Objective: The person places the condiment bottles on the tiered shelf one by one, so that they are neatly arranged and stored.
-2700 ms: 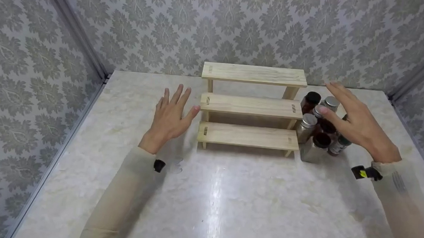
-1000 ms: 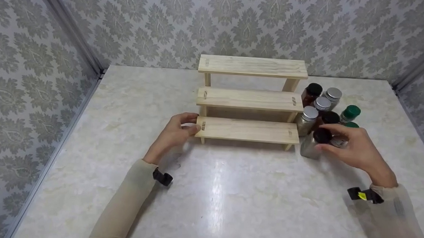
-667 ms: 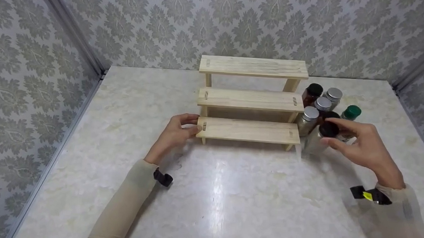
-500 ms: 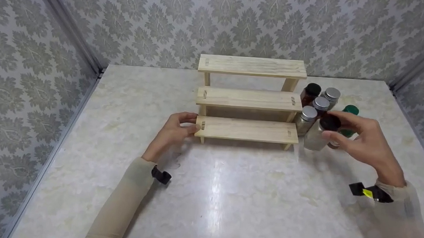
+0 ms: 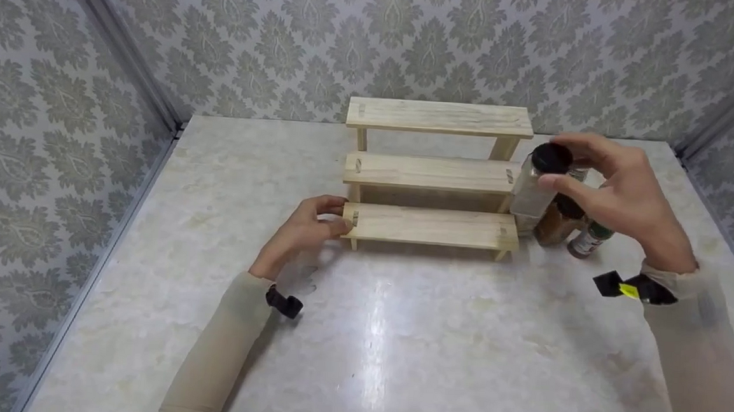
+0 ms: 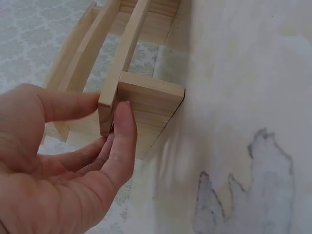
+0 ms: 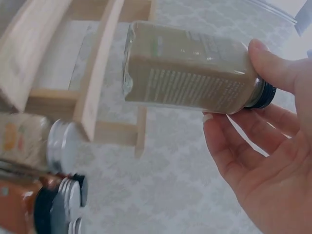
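Note:
A three-step wooden rack (image 5: 429, 226) stands on the table. My left hand (image 5: 305, 228) pinches the left end of its lowest board, thumb and fingers on either side of the wood (image 6: 127, 53) in the left wrist view. My right hand (image 5: 622, 196) grips a square glass spice jar (image 5: 532, 187) near its black cap and holds it up beside the rack's right end. In the right wrist view this jar (image 7: 190, 73) has pale tan contents and small printed text. All three steps are bare.
More spice jars cluster right of the rack, partly hidden by my right hand: an orange-brown jar (image 5: 554, 225), a small green-capped jar (image 5: 588, 240) and a silver-capped jar (image 7: 24, 139). A patterned wall (image 5: 275, 47) rises behind the table.
Both hands came down from the air, the left onto the lowest board, the right onto the black-capped spice jar. That jar has since been lifted off the table and carried towards the back.

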`<control>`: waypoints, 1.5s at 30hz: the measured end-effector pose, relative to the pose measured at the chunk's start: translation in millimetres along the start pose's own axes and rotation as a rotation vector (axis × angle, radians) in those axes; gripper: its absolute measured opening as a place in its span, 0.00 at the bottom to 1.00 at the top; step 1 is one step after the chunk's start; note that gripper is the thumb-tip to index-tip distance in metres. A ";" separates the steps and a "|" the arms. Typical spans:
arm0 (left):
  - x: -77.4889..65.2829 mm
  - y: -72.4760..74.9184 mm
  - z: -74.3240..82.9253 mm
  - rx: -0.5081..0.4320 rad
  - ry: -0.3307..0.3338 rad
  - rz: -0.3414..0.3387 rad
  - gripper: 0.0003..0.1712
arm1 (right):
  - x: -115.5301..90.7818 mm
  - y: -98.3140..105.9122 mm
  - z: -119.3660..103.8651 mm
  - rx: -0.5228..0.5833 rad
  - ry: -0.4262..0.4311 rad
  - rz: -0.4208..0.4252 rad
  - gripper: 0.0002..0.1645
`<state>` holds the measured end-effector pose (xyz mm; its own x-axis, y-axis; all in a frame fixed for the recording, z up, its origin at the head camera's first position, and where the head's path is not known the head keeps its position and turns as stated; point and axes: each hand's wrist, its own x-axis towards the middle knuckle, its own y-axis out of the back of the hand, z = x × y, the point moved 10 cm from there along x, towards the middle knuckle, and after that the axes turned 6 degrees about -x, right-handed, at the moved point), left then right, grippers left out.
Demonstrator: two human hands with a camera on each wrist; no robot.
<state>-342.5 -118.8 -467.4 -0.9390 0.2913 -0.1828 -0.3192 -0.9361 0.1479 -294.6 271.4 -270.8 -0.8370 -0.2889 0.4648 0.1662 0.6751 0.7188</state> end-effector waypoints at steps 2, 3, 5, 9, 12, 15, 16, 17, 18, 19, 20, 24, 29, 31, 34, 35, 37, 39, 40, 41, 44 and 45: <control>-0.2 -1.8 0.7 0.023 0.000 -0.006 0.34 | 9.1 -0.5 -8.3 -0.003 0.016 0.006 0.30; 0.0 -2.4 1.1 0.034 -0.002 -0.006 0.34 | 13.5 -1.1 -12.2 0.000 0.023 0.010 0.30; 0.8 -3.6 1.7 0.052 -0.011 -0.005 0.34 | 21.4 -2.4 -19.3 0.003 0.031 0.018 0.30; 1.7 -3.1 1.7 0.050 -0.025 0.012 0.33 | 37.7 -7.4 -33.0 0.035 0.045 0.028 0.29; 0.6 -1.1 0.4 0.052 -0.023 0.028 0.32 | 51.2 -13.9 -41.7 0.053 0.036 0.018 0.29; -1.6 1.0 -0.7 0.056 -0.020 0.042 0.32 | 65.7 -20.3 -51.3 0.047 0.032 0.007 0.30; -2.2 1.3 -0.9 0.055 -0.019 0.043 0.32 | 70.5 -22.3 -54.7 0.042 0.037 0.005 0.30; -2.6 1.6 -1.2 0.052 -0.017 0.045 0.32 | 75.3 -24.1 -58.1 0.038 0.041 0.004 0.30; -3.2 1.9 -1.4 0.049 -0.015 0.044 0.32 | 79.8 -25.4 -61.9 0.031 0.046 0.007 0.29; -3.9 2.0 -2.2 0.033 -0.009 0.041 0.32 | 84.6 -27.1 -65.8 0.032 0.052 0.009 0.29; -4.4 2.0 -3.0 0.019 -0.004 0.037 0.32 | 89.0 -28.7 -70.0 0.038 0.057 0.009 0.29; -6.2 2.0 -5.4 -0.029 0.011 0.021 0.31 | 104.8 -37.0 -82.3 0.043 0.072 0.009 0.29; -6.8 1.0 -5.8 -0.056 0.019 0.016 0.30 | 121.4 -49.8 -90.3 0.049 0.083 -0.001 0.30; -6.7 0.7 -5.6 -0.078 0.024 0.016 0.30 | 128.3 -55.9 -91.1 0.060 0.088 -0.002 0.29; -6.3 0.8 -6.0 -0.089 0.031 0.017 0.30 | 139.4 -67.4 -90.3 0.077 0.082 -0.007 0.30; -6.0 0.8 -6.1 -0.087 0.031 0.017 0.30 | 143.2 -71.3 -90.4 0.089 0.086 -0.006 0.30; -5.6 0.3 -5.8 -0.077 0.030 0.017 0.30 | 150.5 -78.5 -89.5 0.105 0.077 -0.008 0.29; -5.4 -0.1 -5.4 -0.066 0.031 0.019 0.30 | 157.4 -85.2 -88.1 0.117 0.069 -0.010 0.29; -5.4 -0.1 -5.0 -0.063 0.030 0.022 0.29 | 160.6 -88.2 -87.5 0.120 0.069 -0.012 0.29; -5.4 0.2 -4.7 -0.060 0.030 0.027 0.29 | 163.6 -91.2 -86.9 0.126 0.064 -0.016 0.29; -5.8 1.3 -4.9 -0.043 0.033 0.040 0.28 | 172.1 -100.4 -85.3 0.124 0.057 -0.031 0.30; -5.9 1.1 -4.9 -0.039 0.034 0.042 0.28 | 174.5 -103.5 -84.8 0.126 0.053 -0.038 0.30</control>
<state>-336.7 -122.5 -470.9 -0.9464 0.2449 -0.2105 -0.2734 -0.9545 0.1188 -413.6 93.5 -220.3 -0.8122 -0.3491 0.4674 0.0654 0.7417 0.6676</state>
